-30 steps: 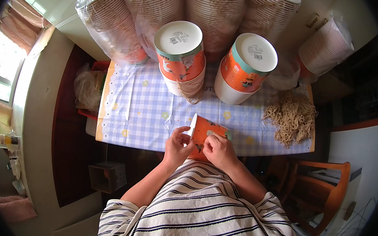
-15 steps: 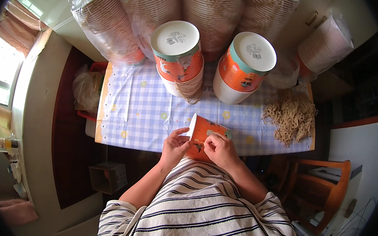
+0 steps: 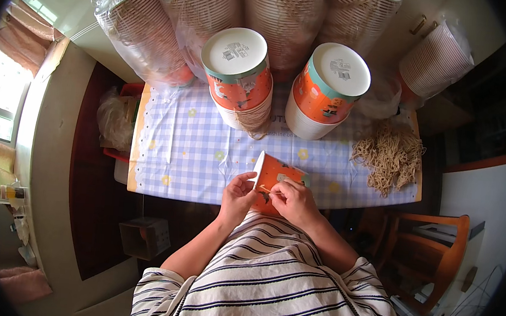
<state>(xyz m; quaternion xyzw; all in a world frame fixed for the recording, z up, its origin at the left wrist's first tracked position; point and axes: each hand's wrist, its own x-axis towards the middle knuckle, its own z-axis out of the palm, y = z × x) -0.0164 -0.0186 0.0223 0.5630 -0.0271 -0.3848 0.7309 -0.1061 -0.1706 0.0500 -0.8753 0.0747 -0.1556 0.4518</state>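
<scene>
An orange printed paper bucket (image 3: 271, 170) lies on its side at the table's front edge, against my striped shirt, its white rim facing left. My left hand (image 3: 238, 198) is closed on the rim side, thumb and fingers at the edge. With fingertips pinched together, my right hand (image 3: 291, 199) holds a short length of beige cord (image 3: 266, 188) over the bucket's side. Whether the cord passes through the bucket wall is too small to tell. To the right is a tangled heap of beige cords (image 3: 388, 156).
Two upside-down bucket stacks stand mid-table, a left one (image 3: 241, 97) with cord hanging down and a right one (image 3: 324, 98). Tall plastic-wrapped stacks (image 3: 196, 14) line the back. A checked cloth (image 3: 191, 146) covers the table. A wooden chair (image 3: 431, 252) stands at right.
My right fingertips have shifted slightly, and the cord between my hands now shows as a small raised loop or end. My left hand has moved slightly right.
</scene>
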